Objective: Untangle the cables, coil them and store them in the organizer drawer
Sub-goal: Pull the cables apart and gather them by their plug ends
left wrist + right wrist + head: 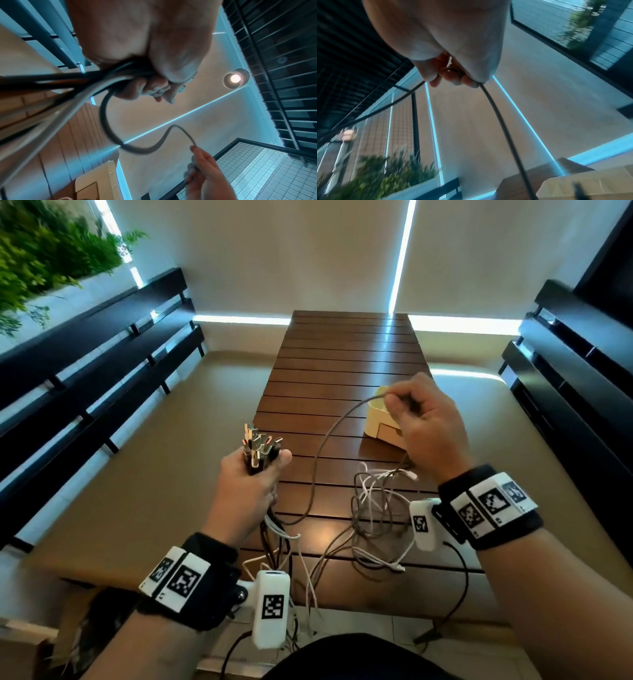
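Left hand (251, 491) fisted round bundle of metal-tipped cable plugs (258, 448); right hand (423, 424) pinching grey braided cable (329, 433).
Untangling under way, early: white and grey cable tangle (376, 508) loose on brown slatted wooden table (342, 364). Nothing coiled. Cream plastic organizer drawer (383, 422) behind right hand, contents not visible.

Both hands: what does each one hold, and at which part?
The left hand grips a bundle of cables just below their plugs. The right hand pinches one grey cable mid-length between thumb and fingers.
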Motion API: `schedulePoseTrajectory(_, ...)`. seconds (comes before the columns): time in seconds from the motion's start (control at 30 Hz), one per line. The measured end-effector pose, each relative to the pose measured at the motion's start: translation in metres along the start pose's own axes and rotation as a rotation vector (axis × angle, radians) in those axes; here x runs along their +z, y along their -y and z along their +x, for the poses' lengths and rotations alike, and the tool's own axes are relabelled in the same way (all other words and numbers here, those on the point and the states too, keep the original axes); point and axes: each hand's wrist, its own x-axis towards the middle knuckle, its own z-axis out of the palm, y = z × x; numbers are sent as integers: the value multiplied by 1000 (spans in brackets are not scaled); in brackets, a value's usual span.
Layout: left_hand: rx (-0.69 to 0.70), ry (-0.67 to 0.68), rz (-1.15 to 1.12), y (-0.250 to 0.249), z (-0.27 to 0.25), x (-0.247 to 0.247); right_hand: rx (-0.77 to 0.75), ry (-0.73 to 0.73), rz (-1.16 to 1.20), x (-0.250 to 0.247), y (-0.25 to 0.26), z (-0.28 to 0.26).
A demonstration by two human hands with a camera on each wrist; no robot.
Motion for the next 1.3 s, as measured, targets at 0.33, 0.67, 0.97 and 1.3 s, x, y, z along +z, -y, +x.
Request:
schedulePoseTrajectory(0.33,143,70,184,2,8,14,-76,424,-76,36,-3,-52)
schedulePoseTrajectory(0.67,109,128,238,-1,10,22,-97,426,-187,27,-10,-54)
schedulePoseTrajectory(0.97,166,198,301,-6,7,28,-93,313,-36,28,10,-46)
schedulePoseTrajectory(1.3,-26,-32,92,-4,8,-7,238,227,-37,15,-24,-57)
